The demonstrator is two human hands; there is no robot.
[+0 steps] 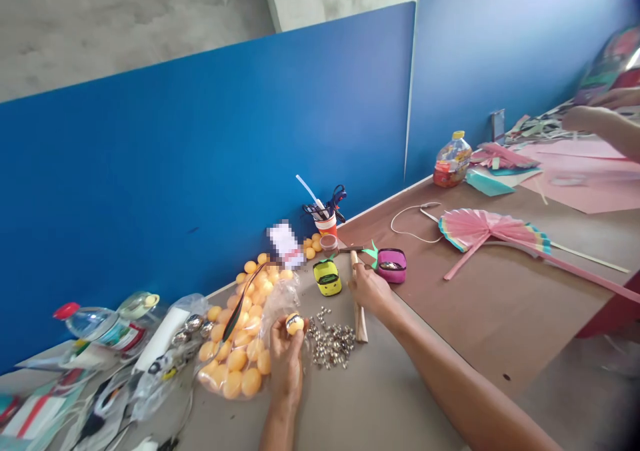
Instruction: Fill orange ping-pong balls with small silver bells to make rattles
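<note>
My left hand [287,358] is closed around an orange plastic ball [295,324], which has a dark, silvery patch on its upper side. My right hand [373,290] has its fingers on the wooden handle of a hammer [360,324] lying on the table, its dark head at the far end. Between the hands is a heap of small silvery metal pieces [333,341]. Just beyond sit a yellow-green fabric pouch [327,278] with a face and a magenta pouch [392,266] with silvery contents. A clear bag of orange balls [240,351] lies beside my left hand.
Bottles [103,328], wrappers and shiny balls [194,323] crowd the left. A cup of tools [327,223] stands by the blue partition [225,151]. A pink paper fan [487,230] and a juice bottle [451,161] are right; another person's arm [600,121] is far right.
</note>
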